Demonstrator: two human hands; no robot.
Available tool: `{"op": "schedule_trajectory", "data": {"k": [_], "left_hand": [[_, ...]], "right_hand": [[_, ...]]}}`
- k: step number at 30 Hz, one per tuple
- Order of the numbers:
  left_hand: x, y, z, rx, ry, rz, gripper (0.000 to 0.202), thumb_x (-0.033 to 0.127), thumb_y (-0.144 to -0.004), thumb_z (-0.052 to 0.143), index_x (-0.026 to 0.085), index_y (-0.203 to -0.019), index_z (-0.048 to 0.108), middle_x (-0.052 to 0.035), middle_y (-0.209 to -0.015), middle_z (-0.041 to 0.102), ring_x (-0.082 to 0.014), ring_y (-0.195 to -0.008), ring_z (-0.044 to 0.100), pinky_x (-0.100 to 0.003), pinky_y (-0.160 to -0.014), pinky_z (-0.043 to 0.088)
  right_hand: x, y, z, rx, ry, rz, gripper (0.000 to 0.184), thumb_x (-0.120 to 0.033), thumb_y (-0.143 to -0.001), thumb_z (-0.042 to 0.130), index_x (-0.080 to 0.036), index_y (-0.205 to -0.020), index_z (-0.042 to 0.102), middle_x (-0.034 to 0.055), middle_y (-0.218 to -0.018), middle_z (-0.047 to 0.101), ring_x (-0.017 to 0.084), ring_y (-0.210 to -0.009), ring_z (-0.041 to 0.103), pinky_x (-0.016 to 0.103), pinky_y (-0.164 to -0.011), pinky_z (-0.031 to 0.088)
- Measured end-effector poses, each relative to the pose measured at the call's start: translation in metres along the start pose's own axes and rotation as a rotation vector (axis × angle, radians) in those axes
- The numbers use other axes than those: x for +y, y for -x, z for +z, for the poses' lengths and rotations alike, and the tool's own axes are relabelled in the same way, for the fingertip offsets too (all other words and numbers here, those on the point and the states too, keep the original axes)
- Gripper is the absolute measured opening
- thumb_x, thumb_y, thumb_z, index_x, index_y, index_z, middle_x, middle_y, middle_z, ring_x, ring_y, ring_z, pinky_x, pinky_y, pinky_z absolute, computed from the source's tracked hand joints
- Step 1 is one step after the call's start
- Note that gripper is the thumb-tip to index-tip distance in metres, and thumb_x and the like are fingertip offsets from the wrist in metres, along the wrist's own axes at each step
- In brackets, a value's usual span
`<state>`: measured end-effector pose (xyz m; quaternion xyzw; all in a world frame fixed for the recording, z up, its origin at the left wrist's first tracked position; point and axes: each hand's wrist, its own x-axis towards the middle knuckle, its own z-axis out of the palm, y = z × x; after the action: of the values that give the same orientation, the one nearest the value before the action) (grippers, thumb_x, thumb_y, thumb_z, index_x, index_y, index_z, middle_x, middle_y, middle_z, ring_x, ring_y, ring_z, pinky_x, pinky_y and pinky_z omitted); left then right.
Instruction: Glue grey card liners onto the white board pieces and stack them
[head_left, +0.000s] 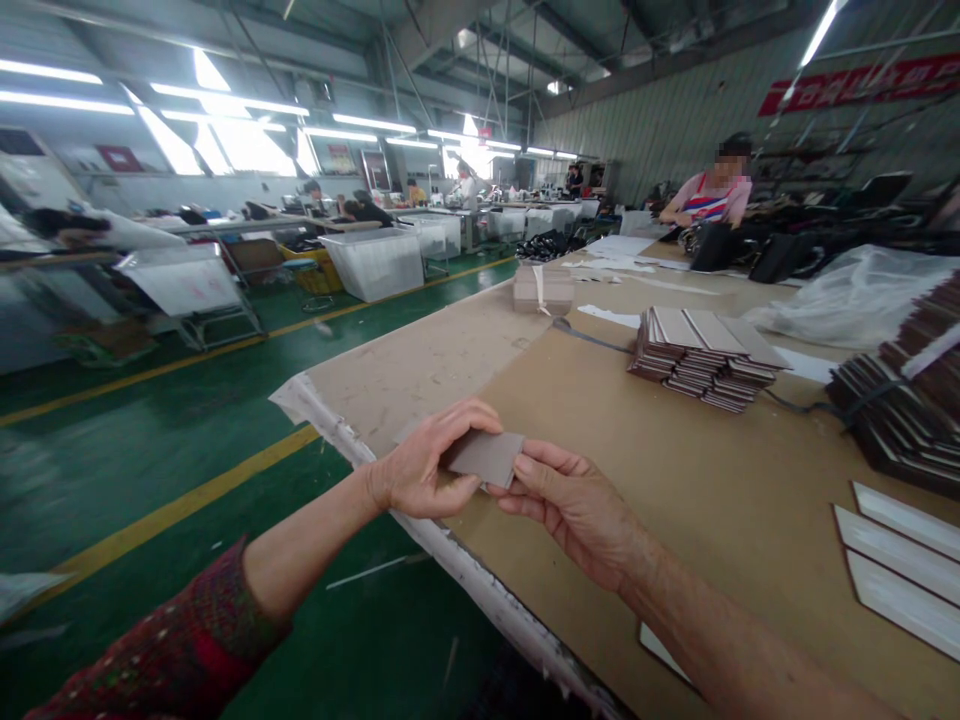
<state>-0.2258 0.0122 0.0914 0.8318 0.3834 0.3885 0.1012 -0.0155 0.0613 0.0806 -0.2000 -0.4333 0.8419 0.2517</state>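
Between my two hands, just above the table's near left edge, is a small flat grey-brown piece (486, 457), perhaps card or leather. My left hand (427, 465) curves around its left end, thumb below and fingers over the top. At its right end, my right hand (566, 495) pinches it between thumb and fingers. Brown table covering (577, 420) lies beneath both hands. Part of the piece is hidden by my left fingers.
A stack of pale strips with dark edges (701, 350) stands ahead, and a tied grey bundle (543, 288) sits farther back. Several white strips (900, 570) lie at right, near a dark stack (900, 400) and clear plastic (874, 300). A co-worker (709, 200) is across the table.
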Motion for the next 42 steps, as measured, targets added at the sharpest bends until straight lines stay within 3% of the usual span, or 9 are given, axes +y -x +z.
{"op": "schedule_trajectory", "data": {"k": [7,12,17,23,26,29,33,37,42], "left_hand": [[0.009,-0.001,-0.004,0.019,0.0,0.012,0.05,0.016,-0.068,0.055,0.019,-0.118,0.05,-0.0105,-0.109,0.057,-0.0252,-0.101,0.056,-0.044,-0.088,0.049],[0.008,-0.001,-0.009,-0.003,-0.11,-0.025,0.051,0.014,-0.066,0.058,0.019,-0.117,0.052,-0.0092,-0.109,0.06,-0.0239,-0.102,0.058,-0.042,-0.09,0.049],[-0.001,0.004,-0.033,0.169,-0.36,-0.104,0.047,0.014,-0.07,0.06,0.019,-0.116,0.053,-0.0081,-0.111,0.061,-0.0231,-0.105,0.059,-0.042,-0.094,0.049],[0.0,0.011,-0.048,0.32,-0.571,-0.078,0.047,0.021,-0.076,0.066,0.02,-0.121,0.052,-0.0092,-0.117,0.061,-0.0257,-0.112,0.058,-0.048,-0.099,0.048],[0.005,0.014,-0.038,0.232,-0.561,-0.05,0.052,0.022,-0.078,0.067,0.019,-0.128,0.05,-0.0111,-0.12,0.062,-0.0258,-0.114,0.059,-0.046,-0.1,0.049],[0.01,0.014,-0.023,0.114,-0.571,-0.041,0.062,0.028,-0.08,0.068,0.02,-0.137,0.044,-0.0119,-0.125,0.063,-0.0257,-0.114,0.061,-0.044,-0.098,0.051],[0.024,0.0,0.002,-0.018,-0.549,0.051,0.069,0.029,-0.085,0.065,0.019,-0.145,0.032,-0.0127,-0.13,0.061,-0.0245,-0.115,0.061,-0.04,-0.099,0.051],[0.043,-0.028,0.034,-0.146,-0.444,0.163,0.077,0.029,-0.089,0.062,0.019,-0.152,0.019,-0.0136,-0.13,0.06,-0.0258,-0.113,0.061,-0.041,-0.097,0.05],[0.063,-0.063,0.071,-0.178,-0.394,0.216,0.081,0.031,-0.091,0.061,0.021,-0.155,0.011,-0.0138,-0.132,0.058,-0.0266,-0.112,0.061,-0.04,-0.095,0.05]], "right_hand": [[-0.001,0.006,0.008,-0.003,0.009,-0.053,0.03,-0.035,-0.074,0.083,-0.017,-0.097,0.076,0.0037,-0.086,0.075,0.01,-0.073,0.069,0.02,-0.072,0.058],[-0.001,0.002,0.007,0.124,0.1,-0.049,0.029,-0.034,-0.072,0.081,-0.013,-0.092,0.075,0.0048,-0.084,0.073,0.009,-0.066,0.065,0.018,-0.064,0.057],[0.0,-0.008,-0.006,0.326,0.235,-0.002,0.017,-0.023,-0.071,0.074,-0.013,-0.084,0.07,0.0054,-0.083,0.071,0.009,-0.062,0.063,0.018,-0.061,0.057],[0.019,-0.034,-0.015,0.375,0.374,-0.005,0.012,-0.023,-0.076,0.065,-0.017,-0.086,0.065,0.0052,-0.088,0.07,0.013,-0.071,0.067,0.027,-0.072,0.06],[0.022,-0.038,-0.018,0.399,0.546,-0.021,0.015,-0.03,-0.077,0.067,-0.018,-0.086,0.064,0.0069,-0.085,0.069,0.02,-0.08,0.067,0.04,-0.081,0.058],[0.007,-0.02,-0.022,0.453,0.72,-0.098,0.036,-0.034,-0.072,0.074,-0.017,-0.103,0.065,0.0122,-0.111,0.065,0.028,-0.105,0.061,0.048,-0.097,0.049],[-0.026,0.031,-0.023,0.225,1.169,-0.401,0.063,-0.038,-0.081,0.069,-0.018,-0.138,0.049,0.013,-0.144,0.046,0.029,-0.128,0.046,0.048,-0.106,0.042],[-0.045,0.078,-0.023,0.038,1.706,-0.676,0.056,-0.028,-0.09,0.063,-0.014,-0.141,0.045,0.0144,-0.14,0.051,0.029,-0.127,0.045,0.05,-0.109,0.039],[-0.058,0.12,-0.033,0.131,2.018,-0.66,0.039,-0.023,-0.093,0.057,-0.01,-0.13,0.056,0.0164,-0.123,0.061,0.031,-0.112,0.054,0.05,-0.1,0.046]]}}
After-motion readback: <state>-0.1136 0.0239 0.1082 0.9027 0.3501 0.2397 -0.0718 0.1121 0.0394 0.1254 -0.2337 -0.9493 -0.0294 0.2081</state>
